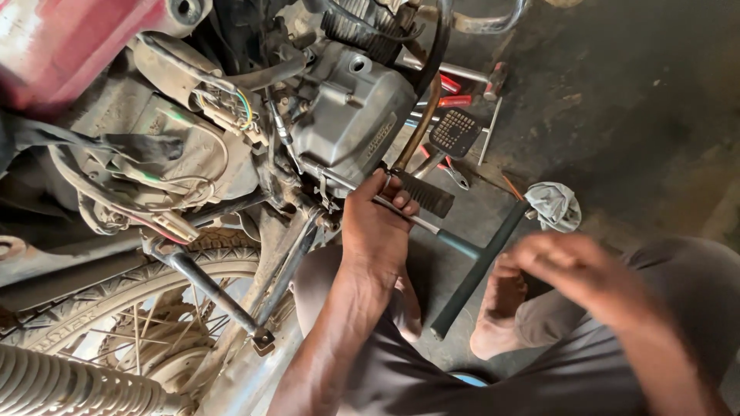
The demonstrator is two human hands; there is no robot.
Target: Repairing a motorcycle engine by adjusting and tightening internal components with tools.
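- Head view, looking down: the T-handle wrench (462, 254) has a thin bright steel shaft that runs into a crossbar sleeved in dark, dull grey-green rubber.
- Crossbar lies diagonally, upper end near the crumpled grey rag (553, 205), lower end just beside a bare foot (497, 312) on the concrete floor (617, 115).
- Shaft runs up and left toward the underside of the grey engine casing (351, 115) of the motorcycle; its tip is hidden behind the fingers.
- Left hand (375, 227): closed around the shaft close to the engine, fingers curled over it, thumb side toward the casing. Crossbar sits well to the right of this hand, off the far end of the shaft.
- Right hand (574, 270): motion-blurred, just right of the crossbar and above it in the frame; fingers look loosely spread. Contact with the crossbar cannot be told.
- Ribbed footpeg (424, 194) is just right of the left fingertips; studded brake pedal (455, 131) is above it.
- Red-handled tools (455, 100) lie on the floor beyond the pedal.
- Spoked rear wheel (154, 323) is at lower left.
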